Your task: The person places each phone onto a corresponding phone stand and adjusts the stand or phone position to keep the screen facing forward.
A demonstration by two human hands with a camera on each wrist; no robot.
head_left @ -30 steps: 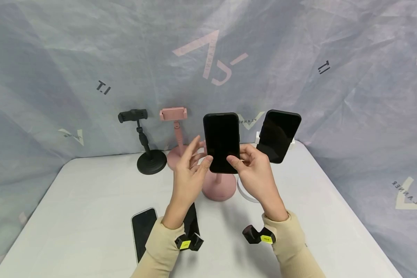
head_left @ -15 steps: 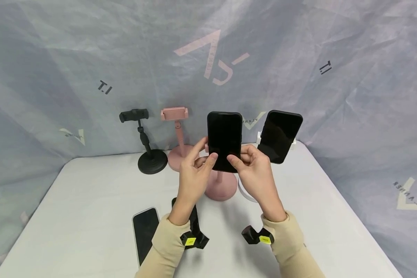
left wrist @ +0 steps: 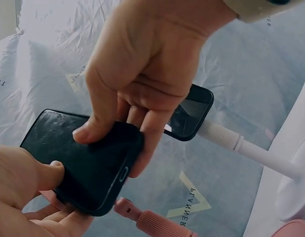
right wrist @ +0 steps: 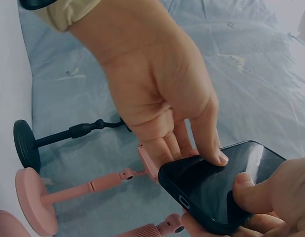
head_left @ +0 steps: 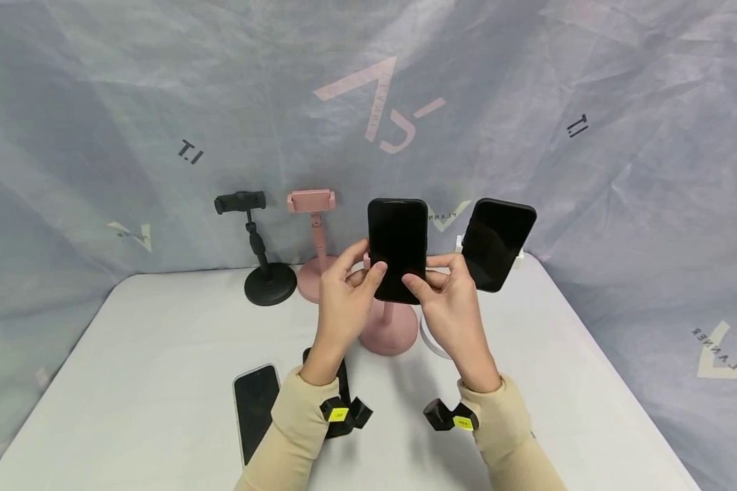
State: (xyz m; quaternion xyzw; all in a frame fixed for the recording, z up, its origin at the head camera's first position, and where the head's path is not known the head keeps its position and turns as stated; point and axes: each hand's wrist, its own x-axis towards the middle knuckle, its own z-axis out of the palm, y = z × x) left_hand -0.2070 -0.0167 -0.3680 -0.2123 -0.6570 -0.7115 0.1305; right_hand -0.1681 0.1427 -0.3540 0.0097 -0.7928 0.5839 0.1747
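Observation:
A black-cased phone (head_left: 398,235) stands upright, screen toward me, in front of the head of a pink phone stand (head_left: 388,334). My left hand (head_left: 345,300) pinches its lower left edge, thumb on the screen and fingers behind. On the lower right, my right hand (head_left: 454,307) grips it the same way. The left wrist view shows the right thumb (left wrist: 88,132) on the glass near one corner. A bit of pink clamp (head_left: 366,261) shows beside the phone's left edge. The phone hides most of the clamp, so I cannot tell whether it is seated.
Another phone (head_left: 499,242) leans in a white stand (head_left: 432,341) at the right. A black stand (head_left: 270,283) and a second pink stand (head_left: 310,201) stand at the back left. Two phones lie on the table: one pale-edged (head_left: 256,406), one black (head_left: 342,382) partly under my left forearm.
My left hand has come right, its spread fingers closing onto the phone's left edge. The phone has shifted slightly right. My right hand keeps its grip.

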